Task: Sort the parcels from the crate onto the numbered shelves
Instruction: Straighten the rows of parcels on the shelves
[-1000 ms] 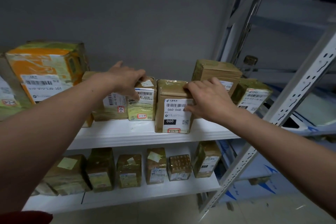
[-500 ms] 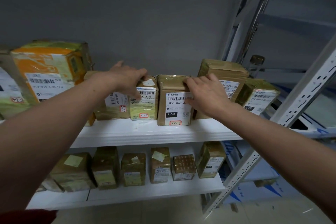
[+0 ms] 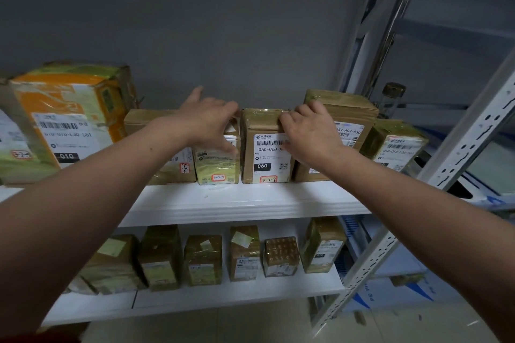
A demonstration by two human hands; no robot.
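A brown parcel labelled 060 (image 3: 263, 153) stands upright on the white middle shelf (image 3: 250, 203), in line with its neighbours. My right hand (image 3: 310, 133) grips its upper right edge, fingers curled over the corner. My left hand (image 3: 209, 122) rests on the small yellow-taped parcel (image 3: 217, 167) just to its left, fingers spread down over that parcel's front and thumb pointing up. A brown parcel (image 3: 142, 120) further left is partly hidden behind my left forearm.
A big orange parcel marked 010 (image 3: 69, 120) stands at the left, with a taller brown parcel (image 3: 348, 108) and a tilted one (image 3: 395, 147) at the right. Several small parcels line the lower shelf (image 3: 223, 298). A perforated upright (image 3: 459, 153) slants past on the right.
The 060 parcel has slid back and left on the shelf until it stands level with the yellow-taped one. My right hand moved with it; my left hand stayed on its parcel.
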